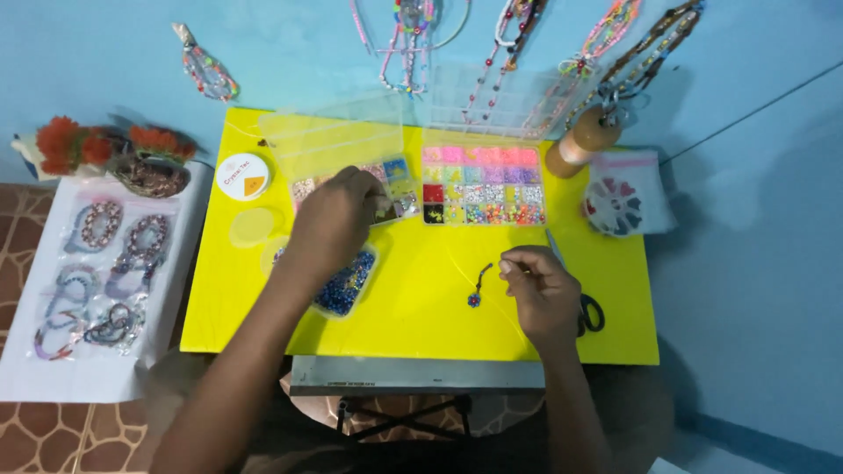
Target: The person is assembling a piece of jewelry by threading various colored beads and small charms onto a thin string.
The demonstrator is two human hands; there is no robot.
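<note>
My left hand [338, 218] reaches into a clear compartment box of beads [397, 180] on the bright yellow table [421, 307], fingers pinched over the beads. My right hand [540, 290] rests near the table's front, fingers closed on a thin thread. A short beaded strand with a small blue and red flower [477, 288] hangs from that thread just left of the hand. A shallow dish of blue beads [347, 285] lies under my left wrist.
A second box of colourful beads [483, 186] sits at the back centre. Scissors [587, 307] lie by my right hand. A cord spool [243, 175], a thread cone [580, 140], a round bead case [613, 207], bagged bracelets [110, 272] and hanging necklaces [509, 35] surround the table.
</note>
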